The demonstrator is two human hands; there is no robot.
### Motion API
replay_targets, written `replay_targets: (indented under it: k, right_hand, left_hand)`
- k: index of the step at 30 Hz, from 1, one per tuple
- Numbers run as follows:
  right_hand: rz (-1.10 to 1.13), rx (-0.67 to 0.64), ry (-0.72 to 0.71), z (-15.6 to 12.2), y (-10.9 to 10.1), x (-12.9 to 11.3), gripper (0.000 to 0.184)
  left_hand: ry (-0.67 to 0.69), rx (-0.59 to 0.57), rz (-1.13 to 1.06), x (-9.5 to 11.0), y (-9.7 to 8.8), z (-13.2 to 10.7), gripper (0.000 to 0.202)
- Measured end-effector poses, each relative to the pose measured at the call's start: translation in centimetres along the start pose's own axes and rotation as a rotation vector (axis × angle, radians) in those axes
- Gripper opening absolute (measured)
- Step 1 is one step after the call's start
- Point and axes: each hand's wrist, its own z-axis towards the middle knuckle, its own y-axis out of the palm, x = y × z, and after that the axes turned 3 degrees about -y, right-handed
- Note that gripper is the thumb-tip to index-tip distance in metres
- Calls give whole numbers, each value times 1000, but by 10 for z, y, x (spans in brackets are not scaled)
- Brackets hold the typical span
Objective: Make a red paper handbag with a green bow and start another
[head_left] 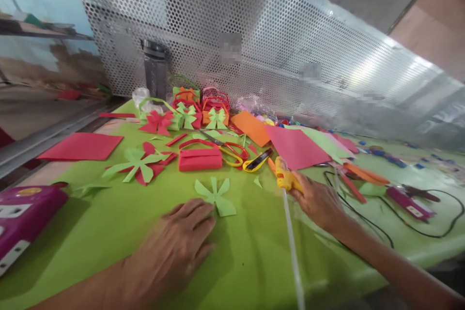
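Observation:
My left hand (pixel 181 240) lies on the green table covering with its fingers loosely stretched. Its fingertips reach the lower left edge of a light green paper bow cutout (pixel 216 197); whether they press on it I cannot tell. A yellow hot glue gun (pixel 284 177) is gripped in my right hand (pixel 317 198), with a long white glue stick (pixel 291 237) trailing from its back toward me. Beyond the cutout stands a small red paper bag (pixel 199 157) with a handle. Scissors (pixel 232 152) with red and yellow handles and a yellow utility knife (pixel 257 161) lie beside it.
Finished paper bags with bows (pixel 216 115) stand at the back by a dark bottle (pixel 155 68) and a perforated metal panel (pixel 308 48). Purple power strips (pixel 27 218) sit at left and right, with a black cable (pixel 370 225). Red paper sheets (pixel 298 146) lie about.

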Motion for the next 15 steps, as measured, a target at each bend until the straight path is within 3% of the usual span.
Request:
replay_targets:
  k: [8, 13, 15]
  right_hand:
    - [-258, -165, 72, -14, -6, -22, 15]
    - [-265, -179, 20, -21, -15, -25, 21]
    - [-173, -148, 19, -24, -18, -24, 24]
  left_hand:
    - [39, 55, 15, -1, 0, 0, 27]
    - [25, 58, 14, 1, 0, -1, 26]
    - [17, 47, 2, 1, -1, -1, 25]
